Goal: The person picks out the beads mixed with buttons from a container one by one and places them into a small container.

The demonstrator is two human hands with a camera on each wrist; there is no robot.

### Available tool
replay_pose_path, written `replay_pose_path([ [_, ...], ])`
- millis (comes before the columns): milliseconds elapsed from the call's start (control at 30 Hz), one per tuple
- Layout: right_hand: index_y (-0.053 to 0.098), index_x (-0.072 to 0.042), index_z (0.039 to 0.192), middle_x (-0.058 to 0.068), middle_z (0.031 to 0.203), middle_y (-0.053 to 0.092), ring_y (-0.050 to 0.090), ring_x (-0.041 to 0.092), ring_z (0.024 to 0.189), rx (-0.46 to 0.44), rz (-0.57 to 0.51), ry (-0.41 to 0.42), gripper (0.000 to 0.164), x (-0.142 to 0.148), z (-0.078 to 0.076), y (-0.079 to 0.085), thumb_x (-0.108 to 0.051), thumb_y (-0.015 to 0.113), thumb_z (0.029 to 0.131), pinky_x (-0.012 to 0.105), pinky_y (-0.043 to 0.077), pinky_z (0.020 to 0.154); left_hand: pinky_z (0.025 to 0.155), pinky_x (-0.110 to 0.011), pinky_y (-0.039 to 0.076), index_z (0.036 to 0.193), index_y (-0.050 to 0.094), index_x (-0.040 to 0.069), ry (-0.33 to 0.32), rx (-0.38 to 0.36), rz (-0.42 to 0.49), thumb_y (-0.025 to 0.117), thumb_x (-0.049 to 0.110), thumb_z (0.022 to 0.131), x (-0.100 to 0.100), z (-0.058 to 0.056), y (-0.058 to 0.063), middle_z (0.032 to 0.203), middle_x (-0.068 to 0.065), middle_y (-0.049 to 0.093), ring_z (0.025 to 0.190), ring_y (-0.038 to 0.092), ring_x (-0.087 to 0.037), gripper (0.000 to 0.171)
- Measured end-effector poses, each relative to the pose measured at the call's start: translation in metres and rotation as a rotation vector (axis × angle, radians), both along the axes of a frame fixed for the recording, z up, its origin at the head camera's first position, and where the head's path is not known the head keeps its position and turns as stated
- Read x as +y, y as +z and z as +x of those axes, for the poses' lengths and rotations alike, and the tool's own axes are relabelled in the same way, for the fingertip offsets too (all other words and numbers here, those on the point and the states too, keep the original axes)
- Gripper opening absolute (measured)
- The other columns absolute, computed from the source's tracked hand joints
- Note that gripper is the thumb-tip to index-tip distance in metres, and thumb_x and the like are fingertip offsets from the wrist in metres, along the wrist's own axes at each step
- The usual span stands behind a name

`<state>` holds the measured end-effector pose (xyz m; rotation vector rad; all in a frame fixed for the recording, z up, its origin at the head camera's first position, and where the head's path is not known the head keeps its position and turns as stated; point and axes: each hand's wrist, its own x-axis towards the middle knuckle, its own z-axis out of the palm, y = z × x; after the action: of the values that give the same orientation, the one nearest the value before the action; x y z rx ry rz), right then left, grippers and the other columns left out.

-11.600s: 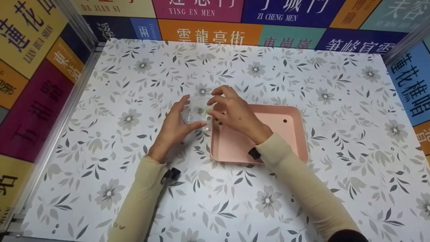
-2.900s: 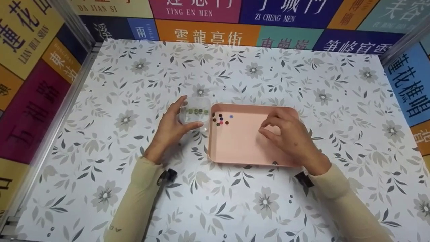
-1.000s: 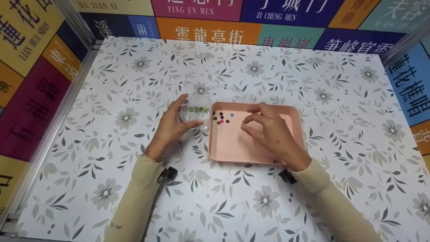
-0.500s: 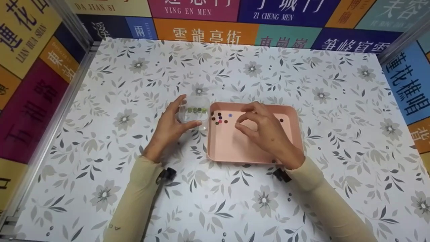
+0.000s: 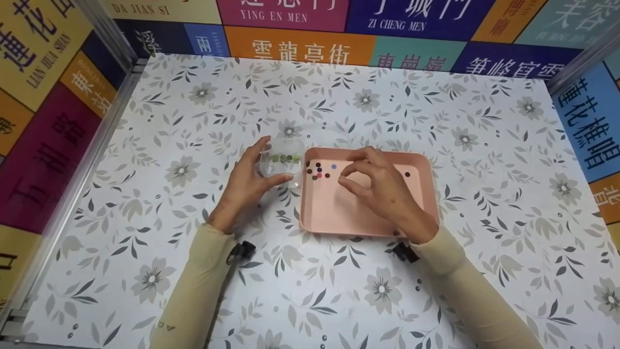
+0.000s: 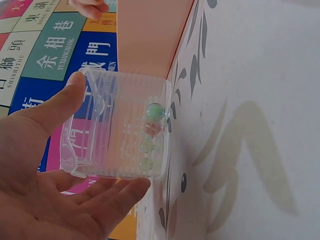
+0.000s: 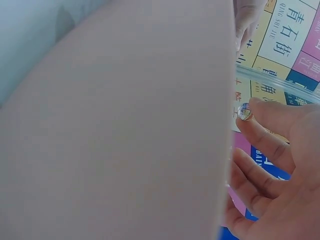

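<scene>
My left hand point(image 5: 244, 177) holds the side of a clear plastic box point(image 5: 281, 148), thumb on one edge and fingers on another. Several small greenish glass marbles point(image 5: 283, 158) lie in a row inside it; the left wrist view also shows a reddish marble point(image 6: 153, 128) among them. Over the pink tray point(image 5: 351, 213) is my right hand point(image 5: 387, 191). Between its thumb and forefinger it pinches a clear glass marble point(image 7: 245, 112), which shows in the right wrist view but is hard to make out from the head.
In the tray's far left corner lie several dark marbles point(image 5: 318, 170), with a blue one point(image 5: 333, 166) beside them. Another dark marble point(image 5: 407, 174) is at the tray's right side. Flower-patterned cloth covers the table point(image 5: 232, 300); printed panels point(image 5: 300, 48) stand behind it.
Earlier my right hand was at the box, then at the tray's right side; it has since moved left across the tray and paused. More marbles are visible in the box and tray's left corner.
</scene>
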<state>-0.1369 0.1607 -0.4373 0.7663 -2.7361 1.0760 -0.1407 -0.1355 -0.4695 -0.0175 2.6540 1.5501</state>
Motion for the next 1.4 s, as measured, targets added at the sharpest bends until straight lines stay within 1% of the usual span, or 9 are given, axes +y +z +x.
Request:
replay_pose_path([
  [200, 0.079, -0.012, 0.098, 0.009, 0.130, 0.066, 0.059, 0.025, 0.129, 0.000, -0.005, -0.001, 0.011, -0.002, -0.002, -0.002, -0.022, 0.079, 0.094, 0.042, 0.051, 0.107, 0.125, -0.046, 0.038, 0.164, 0.032, 0.017, -0.003, 0.006, 0.021, 0.093, 0.034, 0.078, -0.001, 0.000, 0.000, 0.161, -0.016, 0.045, 0.149, 0.045, -0.035, 0.106],
  [433, 0.079, -0.012, 0.099, 0.009, 0.129, 0.066, 0.060, 0.025, 0.128, -0.009, -0.021, 0.008, 0.012, -0.006, -0.003, -0.002, -0.023, 0.079, 0.095, 0.041, 0.053, 0.104, 0.123, -0.046, 0.040, 0.164, 0.033, 0.017, -0.008, 0.011, 0.007, 0.093, 0.035, 0.079, -0.001, -0.001, -0.001, 0.161, -0.016, 0.045, 0.150, 0.045, -0.036, 0.105],
  [567, 0.079, -0.011, 0.098, 0.010, 0.128, 0.066, 0.060, 0.025, 0.127, -0.015, -0.021, 0.007, 0.013, -0.009, -0.004, -0.001, -0.024, 0.078, 0.095, 0.040, 0.053, 0.106, 0.122, -0.047, 0.042, 0.163, 0.034, 0.016, -0.015, 0.018, -0.002, 0.092, 0.035, 0.080, -0.001, -0.001, 0.000, 0.159, -0.016, 0.046, 0.149, 0.046, -0.037, 0.104],
  [733, 0.079, -0.011, 0.099, 0.010, 0.127, 0.066, 0.059, 0.024, 0.126, -0.016, -0.026, 0.018, 0.013, -0.013, -0.006, 0.000, -0.024, 0.077, 0.096, 0.038, 0.051, 0.108, 0.122, -0.047, 0.041, 0.164, 0.033, 0.016, -0.010, 0.010, 0.001, 0.092, 0.036, 0.080, -0.002, -0.001, -0.001, 0.160, -0.016, 0.045, 0.149, 0.046, -0.038, 0.104],
  [833, 0.079, -0.012, 0.099, 0.009, 0.126, 0.065, 0.059, 0.024, 0.125, -0.015, -0.032, 0.024, 0.014, -0.016, -0.006, -0.001, -0.025, 0.076, 0.097, 0.038, 0.051, 0.108, 0.122, -0.047, 0.041, 0.163, 0.034, 0.017, -0.009, 0.007, 0.002, 0.092, 0.036, 0.079, -0.002, -0.001, -0.001, 0.161, -0.015, 0.045, 0.149, 0.045, -0.037, 0.104],
  [933, 0.079, -0.012, 0.098, 0.010, 0.127, 0.065, 0.060, 0.024, 0.125, -0.017, -0.042, 0.032, 0.014, -0.019, -0.006, -0.002, -0.026, 0.076, 0.097, 0.038, 0.051, 0.107, 0.121, -0.047, 0.042, 0.163, 0.034, 0.017, -0.006, 0.008, 0.008, 0.093, 0.035, 0.079, -0.002, 0.000, -0.002, 0.160, -0.015, 0.045, 0.149, 0.046, -0.037, 0.105],
  [1167, 0.079, -0.012, 0.097, 0.010, 0.128, 0.065, 0.058, 0.023, 0.128, -0.021, -0.059, 0.037, 0.011, -0.024, -0.008, -0.003, -0.023, 0.077, 0.096, 0.038, 0.051, 0.108, 0.116, -0.047, 0.047, 0.163, 0.034, 0.015, -0.003, 0.013, 0.037, 0.094, 0.031, 0.077, -0.001, -0.002, -0.002, 0.159, -0.017, 0.046, 0.142, 0.053, -0.036, 0.106],
  [1300, 0.079, -0.013, 0.097, 0.008, 0.127, 0.065, 0.058, 0.022, 0.127, -0.014, -0.072, 0.043, 0.011, -0.026, -0.009, -0.003, -0.024, 0.078, 0.095, 0.038, 0.052, 0.106, 0.116, -0.046, 0.047, 0.163, 0.033, 0.016, -0.003, 0.006, 0.034, 0.094, 0.031, 0.078, 0.000, -0.002, -0.001, 0.159, -0.017, 0.046, 0.140, 0.054, -0.036, 0.106],
  [1400, 0.079, -0.013, 0.097, 0.008, 0.126, 0.065, 0.059, 0.021, 0.126, -0.011, -0.081, 0.048, 0.012, -0.029, -0.011, -0.003, -0.025, 0.078, 0.095, 0.037, 0.052, 0.106, 0.118, -0.046, 0.046, 0.164, 0.033, 0.017, -0.004, 0.002, 0.019, 0.093, 0.033, 0.078, -0.001, -0.002, -0.001, 0.160, -0.016, 0.046, 0.143, 0.052, -0.035, 0.106],
])
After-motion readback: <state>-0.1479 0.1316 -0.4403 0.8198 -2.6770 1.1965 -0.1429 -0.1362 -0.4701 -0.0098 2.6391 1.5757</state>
